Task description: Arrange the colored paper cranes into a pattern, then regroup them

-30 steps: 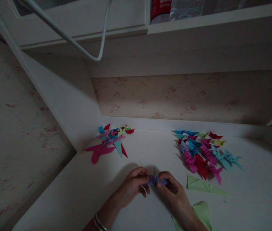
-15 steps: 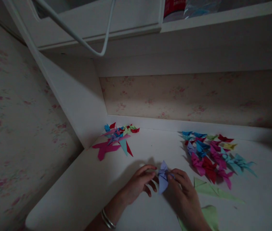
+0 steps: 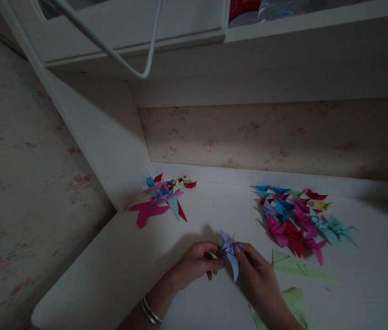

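Note:
A lavender origami crane (image 3: 230,253) is held just above the white desk between my two hands. My right hand (image 3: 256,266) pinches its right end between thumb and fingers. My left hand (image 3: 200,262), with silver bangles (image 3: 151,311) at the wrist, is closed at the crane's left side, thumb and forefinger at its edge. Pale green folded paper (image 3: 302,268) lies to the right of my right hand. Another green sheet (image 3: 295,302) is partly hidden beneath my right forearm.
Several colourful folded cranes (image 3: 293,236) are grouped at the right of the desk (image 3: 118,270). A second heap of folded paper pieces (image 3: 166,188) sits by the back left corner, with a magenta piece (image 3: 145,213) in front. Overhead are a shelf (image 3: 248,68) and a white bent rod (image 3: 144,73).
My left thumb and fingers have closed in on the crane, where they were apart from it before. The crane has turned and tilted, and the view has shifted slightly.

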A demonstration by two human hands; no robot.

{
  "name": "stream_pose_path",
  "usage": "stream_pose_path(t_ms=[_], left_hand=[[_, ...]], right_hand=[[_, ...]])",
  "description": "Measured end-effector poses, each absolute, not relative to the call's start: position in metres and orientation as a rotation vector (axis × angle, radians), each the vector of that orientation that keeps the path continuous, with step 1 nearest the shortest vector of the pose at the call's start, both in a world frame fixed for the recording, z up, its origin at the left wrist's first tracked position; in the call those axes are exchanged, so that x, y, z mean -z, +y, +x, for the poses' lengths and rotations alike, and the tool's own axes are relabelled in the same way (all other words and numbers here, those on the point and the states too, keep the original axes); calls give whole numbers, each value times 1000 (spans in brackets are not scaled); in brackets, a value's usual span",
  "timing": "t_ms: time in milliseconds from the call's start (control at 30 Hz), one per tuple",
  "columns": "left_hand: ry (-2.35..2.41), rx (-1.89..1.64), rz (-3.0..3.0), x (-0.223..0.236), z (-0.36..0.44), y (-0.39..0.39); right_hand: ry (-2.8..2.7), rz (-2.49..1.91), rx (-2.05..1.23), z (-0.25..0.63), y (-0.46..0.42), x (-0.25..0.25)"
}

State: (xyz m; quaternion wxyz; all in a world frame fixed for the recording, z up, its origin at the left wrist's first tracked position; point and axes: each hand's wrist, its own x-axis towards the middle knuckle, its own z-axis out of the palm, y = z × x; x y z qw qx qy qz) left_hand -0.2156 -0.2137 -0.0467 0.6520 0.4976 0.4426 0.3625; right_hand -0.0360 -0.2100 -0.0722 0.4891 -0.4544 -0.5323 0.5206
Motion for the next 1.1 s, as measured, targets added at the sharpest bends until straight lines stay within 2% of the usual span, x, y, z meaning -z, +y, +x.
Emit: stream_pose_path(t_ms=[533,700,1000,1100], left_hand=[[1095,-922,1252,45,-210,-216],[991,-946,1085,42,-212,-215],[892,-920,926,43,-216,-216],[857,-843,915,48,-216,-217]], right_hand=[[-1532,-1051,-1259,-36,-215,61],[-1541,-1006,-1269,-36,-218,51],[-1086,-1043,-1191,-24,-205,70],[-1039,-1033,-1270,-22,-205,72]])
